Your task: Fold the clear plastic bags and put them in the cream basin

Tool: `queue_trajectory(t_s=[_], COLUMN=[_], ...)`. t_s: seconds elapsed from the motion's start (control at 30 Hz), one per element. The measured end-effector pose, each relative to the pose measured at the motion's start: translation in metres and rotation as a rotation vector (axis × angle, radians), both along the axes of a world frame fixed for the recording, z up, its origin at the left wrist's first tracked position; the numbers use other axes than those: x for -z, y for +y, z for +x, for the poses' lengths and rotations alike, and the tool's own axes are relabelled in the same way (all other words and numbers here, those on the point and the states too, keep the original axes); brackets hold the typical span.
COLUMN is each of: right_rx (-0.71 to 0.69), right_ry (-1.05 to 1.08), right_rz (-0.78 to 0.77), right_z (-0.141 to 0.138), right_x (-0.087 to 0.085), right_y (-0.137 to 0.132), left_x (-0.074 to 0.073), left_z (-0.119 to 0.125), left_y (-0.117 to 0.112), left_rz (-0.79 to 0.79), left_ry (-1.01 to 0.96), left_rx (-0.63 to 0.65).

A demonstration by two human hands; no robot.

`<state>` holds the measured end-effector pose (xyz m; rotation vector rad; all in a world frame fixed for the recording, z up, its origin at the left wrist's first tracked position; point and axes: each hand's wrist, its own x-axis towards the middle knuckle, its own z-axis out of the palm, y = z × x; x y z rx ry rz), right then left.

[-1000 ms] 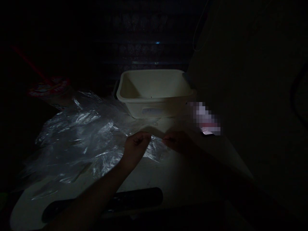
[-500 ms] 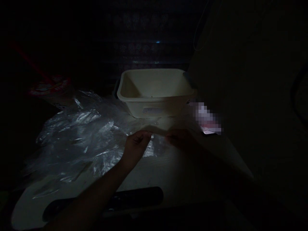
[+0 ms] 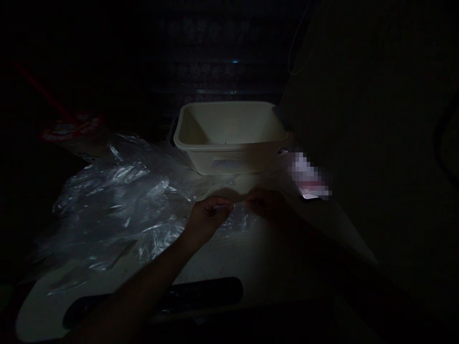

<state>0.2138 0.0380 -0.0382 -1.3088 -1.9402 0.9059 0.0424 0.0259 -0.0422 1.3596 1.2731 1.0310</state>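
In the dim head view, my left hand (image 3: pixel 208 217) pinches the edge of a small clear plastic bag (image 3: pixel 234 222) between thumb and forefinger. My right hand (image 3: pixel 263 204), mostly in shadow, is closed at the other side of the same bag. The bag hangs between the two hands, just above the pale table. A heap of clear plastic bags (image 3: pixel 132 205) spreads over the table to the left of my left hand. Beyond my hands stands a cream rectangular tub (image 3: pixel 233 160), its inside partly visible.
A drink cup (image 3: pixel 71 129) with a red straw stands at the back left. A lit, pixelated object (image 3: pixel 310 179) lies right of the tub. Along the table's front edge is a long dark object (image 3: pixel 204 294), partly behind my left forearm. A dark wall rises behind.
My left hand has shifted slightly right, closer to my right hand, and the bag's edge between them is shorter. The tub and the heap look unchanged.
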Motion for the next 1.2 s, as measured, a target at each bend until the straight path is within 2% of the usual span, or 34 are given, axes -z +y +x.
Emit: queue_trajectory(t_s=[0.27, 0.5, 0.7, 0.83, 1.0, 1.1, 1.2], right_rx=[-0.009, -0.005, -0.004, -0.001, -0.013, -0.090, -0.099], right_ry=[-0.034, 0.033, 0.014, 0.039, 0.077, 0.008, -0.037], right_rz=[-0.038, -0.039, -0.070, -0.079, -0.066, -0.098, -0.098], right_z=[-0.005, -0.008, -0.011, -0.013, -0.013, -0.011, -0.011], right_x=[-0.004, -0.002, -0.007, -0.006, -0.005, -0.006, -0.008], right_y=[-0.003, -0.004, -0.006, -0.007, -0.008, -0.008, -0.008], left_x=[0.002, 0.003, 0.004, 0.003, -0.002, -0.003, -0.002], left_z=[0.000, 0.001, 0.004, 0.003, 0.001, 0.000, 0.000], left_y=[-0.001, 0.000, -0.002, -0.002, -0.001, 0.000, 0.000], left_rz=[0.004, 0.009, -0.089, -0.051, -0.037, -0.032, -0.040], left_ry=[0.008, -0.019, -0.121, -0.052, -0.010, -0.051, -0.115], left_rx=[0.124, 0.128, 0.154, 0.181, 0.112, 0.045, -0.013])
